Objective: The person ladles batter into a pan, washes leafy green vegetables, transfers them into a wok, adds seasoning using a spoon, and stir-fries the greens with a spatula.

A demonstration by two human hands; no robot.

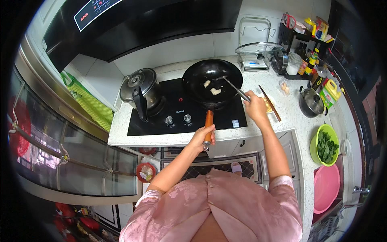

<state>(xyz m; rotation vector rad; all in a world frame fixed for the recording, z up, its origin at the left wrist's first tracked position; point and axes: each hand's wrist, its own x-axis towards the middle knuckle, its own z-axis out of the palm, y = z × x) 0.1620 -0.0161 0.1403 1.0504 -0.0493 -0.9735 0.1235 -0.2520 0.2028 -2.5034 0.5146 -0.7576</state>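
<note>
My left hand (pixel 203 137) grips the wooden handle (pixel 209 119) of a black wok (pixel 196 71), which sits on the right side of a black glass cooktop (pixel 157 127). In my right hand (pixel 254 107) is a metal-shafted spatula (pixel 237 88), its head down inside the wok. Two small pale lumps of food (pixel 215 91) lie on the wok's dark inner surface, beside the spatula head. Just right of my right hand, a white bowl (pixel 273 97) holds yellowish food, partly hidden by the hand. A pair of brown chopsticks (pixel 270 103) rests across it.
A pressure cooker (pixel 140 87) stands left of the wok, under the range hood (pixel 157 27). Rightward are eggshells (pixel 284 87), a lidded pot (pixel 312 102), bottles (pixel 311 62), a green basin of leafy greens (pixel 325 145) and a pink basin (pixel 327 189). A glass lid (pixel 257 48) leans on a rack.
</note>
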